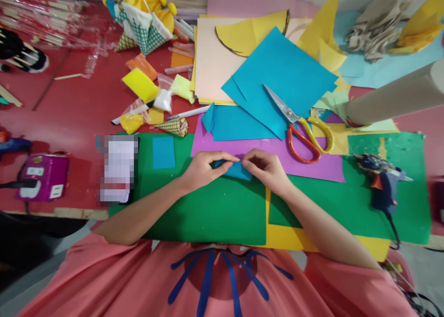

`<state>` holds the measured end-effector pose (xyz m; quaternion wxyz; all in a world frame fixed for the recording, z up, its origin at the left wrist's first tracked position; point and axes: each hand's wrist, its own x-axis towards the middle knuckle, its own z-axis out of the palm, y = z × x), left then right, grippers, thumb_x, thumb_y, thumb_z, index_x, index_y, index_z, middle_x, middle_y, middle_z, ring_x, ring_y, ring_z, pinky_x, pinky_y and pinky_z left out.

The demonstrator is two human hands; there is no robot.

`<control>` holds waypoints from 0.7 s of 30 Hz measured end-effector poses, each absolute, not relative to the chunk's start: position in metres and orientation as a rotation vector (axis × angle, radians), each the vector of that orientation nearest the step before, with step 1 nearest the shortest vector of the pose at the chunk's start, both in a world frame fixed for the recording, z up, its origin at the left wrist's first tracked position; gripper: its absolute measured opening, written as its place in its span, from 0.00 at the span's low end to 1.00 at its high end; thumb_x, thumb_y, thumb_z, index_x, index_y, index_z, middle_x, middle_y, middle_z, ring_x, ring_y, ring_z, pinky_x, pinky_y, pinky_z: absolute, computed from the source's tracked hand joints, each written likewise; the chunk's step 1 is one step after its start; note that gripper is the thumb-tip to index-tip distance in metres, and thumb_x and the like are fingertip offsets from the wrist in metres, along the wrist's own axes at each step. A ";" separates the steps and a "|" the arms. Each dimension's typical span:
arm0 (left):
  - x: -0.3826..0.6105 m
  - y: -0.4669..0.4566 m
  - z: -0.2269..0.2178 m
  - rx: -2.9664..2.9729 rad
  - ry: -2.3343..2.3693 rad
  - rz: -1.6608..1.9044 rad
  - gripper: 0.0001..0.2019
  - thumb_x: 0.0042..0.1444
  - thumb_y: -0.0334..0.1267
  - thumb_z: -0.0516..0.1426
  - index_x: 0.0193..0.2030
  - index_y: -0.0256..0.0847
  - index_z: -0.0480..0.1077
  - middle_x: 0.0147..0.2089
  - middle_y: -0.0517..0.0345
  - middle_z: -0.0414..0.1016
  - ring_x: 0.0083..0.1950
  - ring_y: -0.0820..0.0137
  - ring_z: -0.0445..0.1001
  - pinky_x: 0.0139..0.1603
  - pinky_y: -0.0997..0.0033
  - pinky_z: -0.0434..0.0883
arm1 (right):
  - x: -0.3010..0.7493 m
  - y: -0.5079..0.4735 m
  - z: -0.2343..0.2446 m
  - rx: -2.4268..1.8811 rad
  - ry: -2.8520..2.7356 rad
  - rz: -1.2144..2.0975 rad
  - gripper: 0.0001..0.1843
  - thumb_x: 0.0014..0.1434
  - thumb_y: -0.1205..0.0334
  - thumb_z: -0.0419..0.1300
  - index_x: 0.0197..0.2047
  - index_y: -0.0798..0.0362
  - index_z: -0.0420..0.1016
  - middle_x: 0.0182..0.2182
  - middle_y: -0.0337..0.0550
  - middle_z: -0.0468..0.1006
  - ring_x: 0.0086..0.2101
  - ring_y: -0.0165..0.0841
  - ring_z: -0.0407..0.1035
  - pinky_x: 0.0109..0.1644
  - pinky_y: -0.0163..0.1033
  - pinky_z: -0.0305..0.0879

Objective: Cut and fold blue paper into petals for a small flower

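Between my two hands is a small piece of blue paper (239, 171), held just above the green sheet. My left hand (204, 169) pinches its left side between thumb and fingers. On its right edge my right hand (265, 166) pinches it the same way, the fingertips of both hands almost meeting. Part of the paper is hidden behind the fingers. A small blue paper square (163, 152) lies flat to the left. Scissors (294, 122) with red and yellow handles rest with blades parted on larger blue sheets (277, 71) beyond my right hand.
A glue gun (385, 187) lies at the right on green paper. A phone-like object (118, 169), blurred out, is at the left, beside a purple power socket box (43, 177). A pale roll (395, 95) juts in from the right. Small bags of clay (140, 83) lie at the back left.
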<state>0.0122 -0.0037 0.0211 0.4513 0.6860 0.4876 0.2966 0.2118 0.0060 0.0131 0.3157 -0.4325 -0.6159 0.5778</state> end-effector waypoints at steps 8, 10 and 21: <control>0.018 -0.011 0.020 1.655 1.165 0.701 0.11 0.53 0.31 0.58 0.43 0.41 0.66 0.42 0.58 0.77 0.40 0.73 0.79 0.33 0.81 0.72 | 0.208 0.003 0.014 -1.063 -1.835 1.492 0.04 0.56 0.65 0.57 0.31 0.55 0.70 0.24 0.37 0.70 0.25 0.25 0.60 0.30 0.32 0.58; 0.017 -0.010 0.019 1.630 1.177 0.697 0.11 0.54 0.32 0.59 0.44 0.42 0.65 0.40 0.59 0.77 0.37 0.74 0.78 0.31 0.81 0.71 | 0.208 0.003 0.015 -1.067 -1.834 1.496 0.04 0.56 0.65 0.57 0.30 0.55 0.69 0.23 0.35 0.68 0.24 0.24 0.58 0.29 0.32 0.57; 0.012 -0.002 0.020 1.363 1.243 0.845 0.14 0.52 0.37 0.60 0.45 0.40 0.66 0.33 0.60 0.75 0.33 0.76 0.75 0.35 0.79 0.71 | 0.207 0.003 0.014 -1.164 -1.518 1.570 0.08 0.57 0.59 0.58 0.30 0.54 0.67 0.24 0.35 0.66 0.23 0.25 0.58 0.27 0.33 0.55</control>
